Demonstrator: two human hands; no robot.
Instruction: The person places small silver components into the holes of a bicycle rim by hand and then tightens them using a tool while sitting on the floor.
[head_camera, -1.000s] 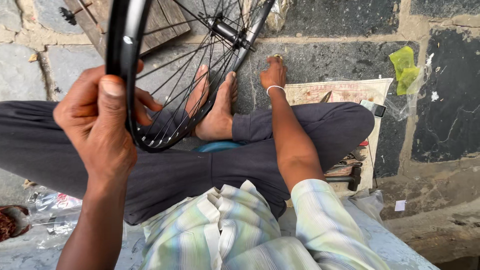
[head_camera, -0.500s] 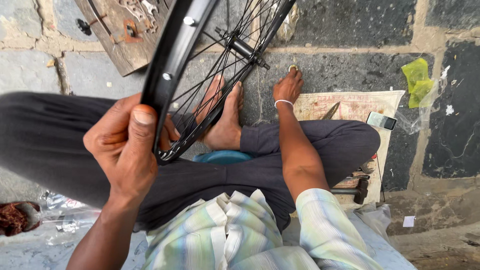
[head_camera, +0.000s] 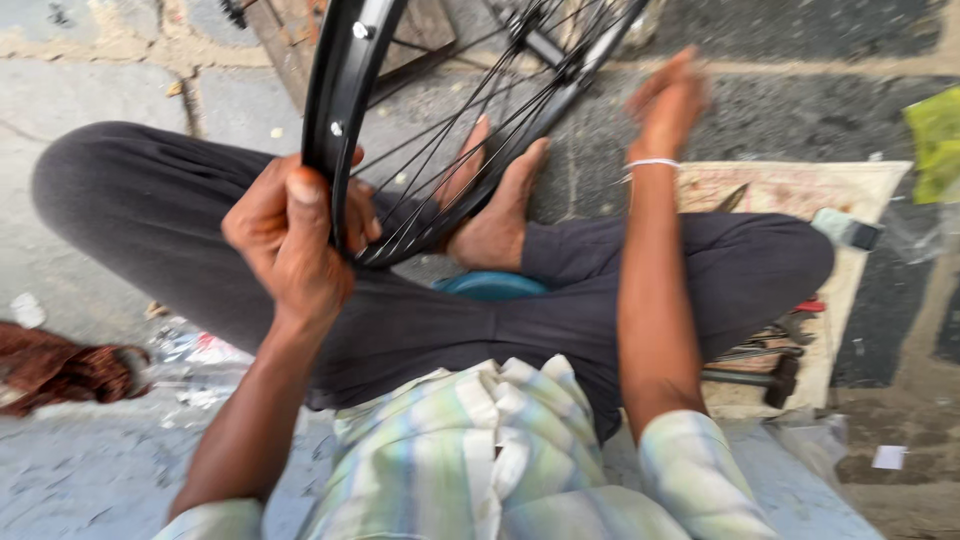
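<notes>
Left hand (head_camera: 290, 235) clamped on black bicycle wheel rim (head_camera: 335, 130), glossy metal, thin spokes (head_camera: 450, 150) fanning toward the hub above bare feet (head_camera: 495, 205). Right hand (head_camera: 668, 100) blurred right of the rim, fingers apart, holding nothing. Best kept steady with a firm thumb-over grip. Hammer (head_camera: 755, 378) on worn mat (head_camera: 790, 190), further right.

Left hand (head_camera: 295, 240) gripping black wheel rim (head_camera: 335, 130), right hand (head_camera: 665, 100) hovering open beside spokes (head_camera: 470, 130), bare feet (head_camera: 495, 200) resting under wheel, hammer (head_camera: 750, 378) lying on mat (head_camera: 860, 190)
</notes>
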